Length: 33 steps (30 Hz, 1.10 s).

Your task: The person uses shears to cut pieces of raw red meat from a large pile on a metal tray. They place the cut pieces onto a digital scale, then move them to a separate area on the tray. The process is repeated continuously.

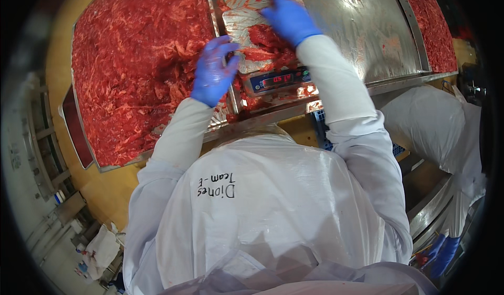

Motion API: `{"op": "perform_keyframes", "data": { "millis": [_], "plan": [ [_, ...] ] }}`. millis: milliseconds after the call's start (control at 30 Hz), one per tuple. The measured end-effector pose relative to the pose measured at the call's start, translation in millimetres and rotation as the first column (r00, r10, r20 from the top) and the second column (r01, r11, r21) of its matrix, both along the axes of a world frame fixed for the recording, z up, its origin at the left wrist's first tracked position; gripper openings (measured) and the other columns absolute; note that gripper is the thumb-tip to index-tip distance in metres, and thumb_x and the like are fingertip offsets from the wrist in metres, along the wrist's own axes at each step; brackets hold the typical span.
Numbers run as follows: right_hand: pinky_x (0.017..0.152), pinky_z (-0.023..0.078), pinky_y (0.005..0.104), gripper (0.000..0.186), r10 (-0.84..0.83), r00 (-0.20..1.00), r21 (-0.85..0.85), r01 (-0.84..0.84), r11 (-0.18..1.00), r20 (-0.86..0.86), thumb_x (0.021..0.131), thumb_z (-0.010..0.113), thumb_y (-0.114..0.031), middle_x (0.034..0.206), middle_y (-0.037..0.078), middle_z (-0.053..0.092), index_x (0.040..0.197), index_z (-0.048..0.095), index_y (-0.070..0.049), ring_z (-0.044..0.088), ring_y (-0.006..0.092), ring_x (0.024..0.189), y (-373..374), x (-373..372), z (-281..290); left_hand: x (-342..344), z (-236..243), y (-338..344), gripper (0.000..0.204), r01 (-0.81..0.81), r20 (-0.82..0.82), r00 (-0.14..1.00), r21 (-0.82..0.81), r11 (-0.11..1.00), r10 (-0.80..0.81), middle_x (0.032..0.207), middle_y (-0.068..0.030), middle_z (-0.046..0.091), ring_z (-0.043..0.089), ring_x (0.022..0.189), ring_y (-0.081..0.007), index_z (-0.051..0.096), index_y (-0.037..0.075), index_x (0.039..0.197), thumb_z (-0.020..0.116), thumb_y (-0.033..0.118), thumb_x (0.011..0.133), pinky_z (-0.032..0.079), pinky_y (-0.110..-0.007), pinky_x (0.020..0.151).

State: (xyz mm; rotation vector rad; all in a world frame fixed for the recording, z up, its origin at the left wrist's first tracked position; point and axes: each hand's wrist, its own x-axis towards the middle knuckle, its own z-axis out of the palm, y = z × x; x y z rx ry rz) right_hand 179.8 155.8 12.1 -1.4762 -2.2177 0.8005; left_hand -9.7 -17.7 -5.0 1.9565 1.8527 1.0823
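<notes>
My left hand (pixel 215 70) in a blue glove is over the right edge of a large tray of red chopped meat (pixel 136 58), beside a metal divider, its fingers apart and slightly bent. My right hand (pixel 291 16), also blue-gloved, is higher up over a smeared steel weighing plate (pixel 241 19), fingers apart and pointing forward, with nothing visible in them. A pile of meat (pixel 266 45) lies on the plate just below it. A lit digital display (pixel 278 78) sits on the near edge of the steel bench.
A broad steel surface (pixel 362 27) continues rightward to another meat tray (pixel 430 16). A yellow floor (pixel 105 195) shows below the bench. White plastic-covered material (pixel 425 121) and blue gloves (pixel 443 253) are at the right, and railings with white cloth (pixel 100 250) at lower left.
</notes>
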Motion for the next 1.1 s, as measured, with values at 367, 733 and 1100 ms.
{"op": "perform_keyframes", "data": {
  "millis": [367, 733, 1100],
  "plan": [
    [0.090, 0.055, 0.0454, 0.035, 0.665, 0.610, -0.310, -0.792, 0.525, -0.432, 0.096, 0.070, -0.020, 0.109, 0.018, 0.070, 0.128, 0.062, -0.009, 0.070, 0.0368, 0.101, -180, -15, -56, -172, -106, -129, 0.038, -0.342, 0.379, 0.690, -0.581, 0.739, 0.617, 0.123, -0.0117, 0.072, 0.066, 0.113, -0.0202, 0.067, -0.001, 0.133, 0.068, 0.011, 0.097, 0.051, -0.033, 0.101],
    [0.096, 0.051, 0.0286, 0.011, 0.058, 0.746, -0.547, -0.536, 0.644, -0.663, 0.094, 0.067, 0.000, 0.112, 0.005, 0.070, 0.104, 0.066, -0.004, 0.065, 0.0128, 0.105, -82, 136, -21, 20, -6, 19, 0.077, -0.142, -0.096, 0.987, -0.168, 0.976, 0.127, 0.155, -0.0242, 0.047, 0.047, 0.143, -0.0352, 0.038, 0.002, 0.159, 0.068, 0.004, 0.088, 0.039, -0.044, 0.119],
    [0.102, 0.054, 0.0435, 0.052, 0.600, 0.670, 0.149, -0.604, 0.783, -0.437, 0.088, 0.076, -0.009, 0.130, 0.015, 0.065, 0.136, 0.055, -0.007, 0.067, 0.0339, 0.116, -159, 11, -5, -42, -3, 28, 0.071, 0.025, 0.481, 0.862, -0.358, 0.933, 0.161, 0.155, -0.0195, 0.050, 0.053, 0.139, -0.0312, 0.045, 0.004, 0.157, 0.065, -0.001, 0.089, 0.043, -0.037, 0.117]
  ]
}}
